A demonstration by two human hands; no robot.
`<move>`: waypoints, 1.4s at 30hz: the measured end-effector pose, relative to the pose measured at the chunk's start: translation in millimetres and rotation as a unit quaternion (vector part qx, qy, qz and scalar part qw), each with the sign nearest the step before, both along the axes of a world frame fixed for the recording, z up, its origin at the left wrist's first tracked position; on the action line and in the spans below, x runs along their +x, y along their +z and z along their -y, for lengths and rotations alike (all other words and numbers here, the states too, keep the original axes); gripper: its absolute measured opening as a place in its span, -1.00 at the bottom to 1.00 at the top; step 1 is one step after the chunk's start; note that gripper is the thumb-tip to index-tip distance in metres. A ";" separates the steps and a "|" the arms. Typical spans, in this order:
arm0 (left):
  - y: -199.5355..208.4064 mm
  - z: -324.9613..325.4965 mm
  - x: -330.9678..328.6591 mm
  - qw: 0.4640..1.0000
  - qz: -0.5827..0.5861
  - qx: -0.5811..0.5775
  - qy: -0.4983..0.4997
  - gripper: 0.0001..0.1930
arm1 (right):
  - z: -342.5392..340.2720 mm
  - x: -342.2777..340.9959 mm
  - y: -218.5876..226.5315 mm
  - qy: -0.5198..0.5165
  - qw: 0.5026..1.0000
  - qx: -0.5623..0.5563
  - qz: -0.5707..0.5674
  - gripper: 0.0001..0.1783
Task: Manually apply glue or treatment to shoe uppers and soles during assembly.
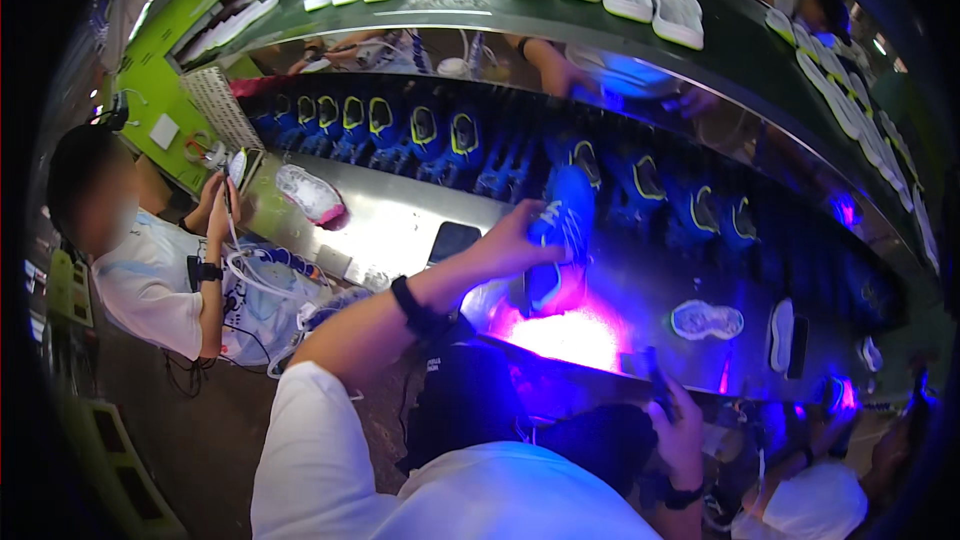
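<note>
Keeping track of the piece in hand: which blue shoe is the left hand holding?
The blue shoe with its white laces showing, gripped in the left hand; the other blue shoes stand lined up beyond it.

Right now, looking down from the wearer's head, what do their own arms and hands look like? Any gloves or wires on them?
No gloves show on the left hand or right hand. A wide black wristband circles the left wrist; a dark band circles the right. The left arm has a loose white sleeve. I see no wires clearly attached.
</note>
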State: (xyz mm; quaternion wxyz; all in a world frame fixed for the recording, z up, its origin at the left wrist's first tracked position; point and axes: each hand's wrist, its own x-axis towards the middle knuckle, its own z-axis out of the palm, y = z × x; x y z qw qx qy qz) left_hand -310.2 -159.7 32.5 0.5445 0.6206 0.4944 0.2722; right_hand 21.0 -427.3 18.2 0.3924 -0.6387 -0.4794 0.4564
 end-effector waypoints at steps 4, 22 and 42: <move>7.0 -107.5 8.2 0.954 -0.272 0.095 0.084 -0.01 | -11.4 34.3 7.6 -0.114 0.989 -0.069 -0.062 -0.46; -28.3 -196.4 100.8 0.814 -0.401 0.418 0.038 -0.08 | -46.3 74.4 -17.0 -0.175 0.983 -0.039 -0.046 -0.60; -40.7 -171.3 263.1 0.851 -0.412 0.325 -0.007 0.10 | -10.8 97.8 -5.0 -0.218 0.974 -0.015 -0.056 -0.55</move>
